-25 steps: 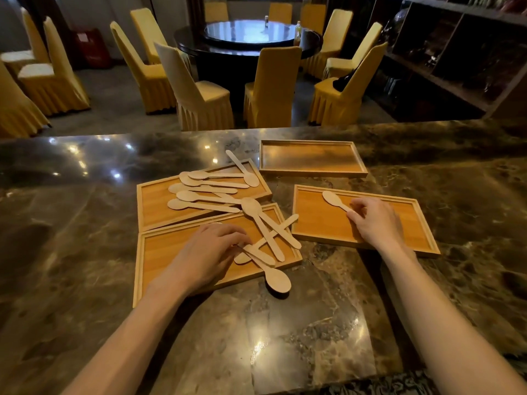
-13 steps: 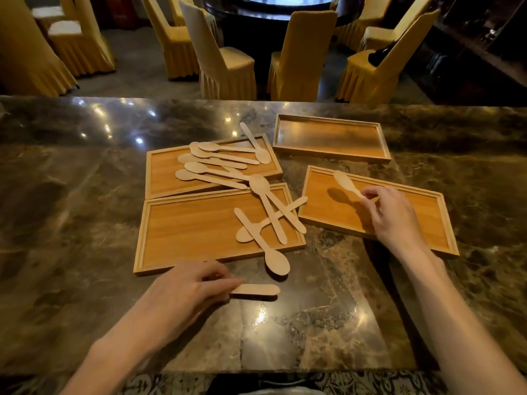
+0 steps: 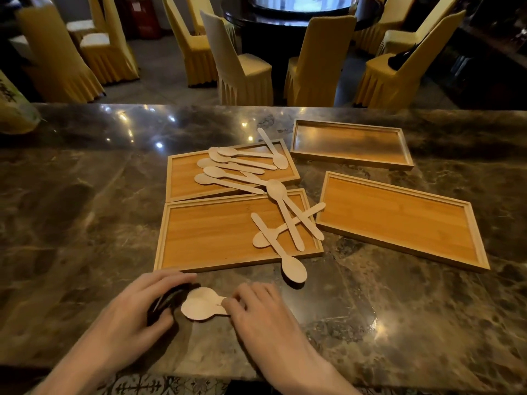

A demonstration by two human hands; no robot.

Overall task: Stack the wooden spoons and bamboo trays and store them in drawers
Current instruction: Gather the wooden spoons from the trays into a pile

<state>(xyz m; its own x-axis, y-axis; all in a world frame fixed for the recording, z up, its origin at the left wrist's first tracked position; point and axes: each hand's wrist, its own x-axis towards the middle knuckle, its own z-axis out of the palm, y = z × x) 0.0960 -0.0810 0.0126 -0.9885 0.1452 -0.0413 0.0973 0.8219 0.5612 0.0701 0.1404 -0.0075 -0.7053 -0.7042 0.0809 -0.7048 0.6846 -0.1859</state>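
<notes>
Two wooden spoons [image 3: 201, 305] lie stacked on the marble counter [image 3: 85, 223] near its front edge; only their bowls show. My right hand [image 3: 256, 315] pinches their handles. My left hand [image 3: 148, 303] curls beside the bowls, with its fingers arched above the counter. Four bamboo trays lie beyond. The near left tray [image 3: 214, 235] carries three crossed spoons [image 3: 288, 223], one poking over its front rim. Several spoons [image 3: 233, 166] rest on the far left tray [image 3: 182, 183]. The right tray [image 3: 399, 220] and the far right tray [image 3: 350, 143] hold nothing.
Past the counter's far edge stand several chairs in yellow covers [image 3: 242, 69] around a dark round table [image 3: 285, 12]. A pale object [image 3: 14, 109] sits at the counter's far left corner. Patterned cloth shows below the front edge.
My right hand lifted the spoon off the right tray and brought it down onto the spoon by my left hand. My left hand slid left, uncovering the bowls. The camera tilted down.
</notes>
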